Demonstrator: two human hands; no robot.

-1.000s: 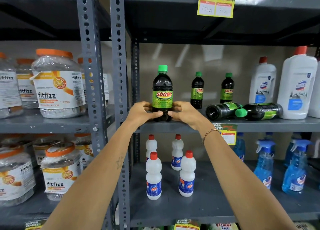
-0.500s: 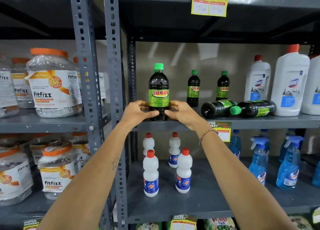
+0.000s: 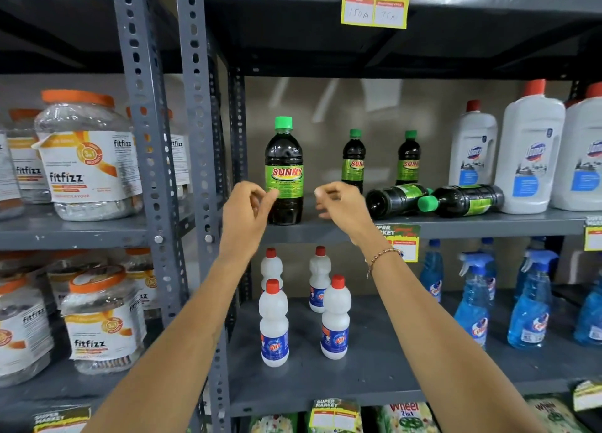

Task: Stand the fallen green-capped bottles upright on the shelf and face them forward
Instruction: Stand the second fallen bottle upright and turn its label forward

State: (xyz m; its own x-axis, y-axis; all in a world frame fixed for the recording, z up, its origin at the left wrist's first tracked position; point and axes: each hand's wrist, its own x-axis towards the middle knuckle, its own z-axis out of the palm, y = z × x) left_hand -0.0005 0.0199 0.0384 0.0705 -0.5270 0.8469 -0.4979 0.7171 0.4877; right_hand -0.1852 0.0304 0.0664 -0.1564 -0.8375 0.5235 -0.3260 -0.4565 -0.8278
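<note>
My two forearms are bare and sleeveless, my left hand wears nothing, and a thin beaded bracelet circles the wrist just below my right hand.

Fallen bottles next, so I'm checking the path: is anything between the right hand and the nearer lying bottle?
Nothing visible: the right hand is left of the nearer fallen bottle, with only bare shelf between.

Hands released the front bottle

Both the left hand and right hand let go of the upright bottle; it stood free between their loosely curled fingers.
</note>
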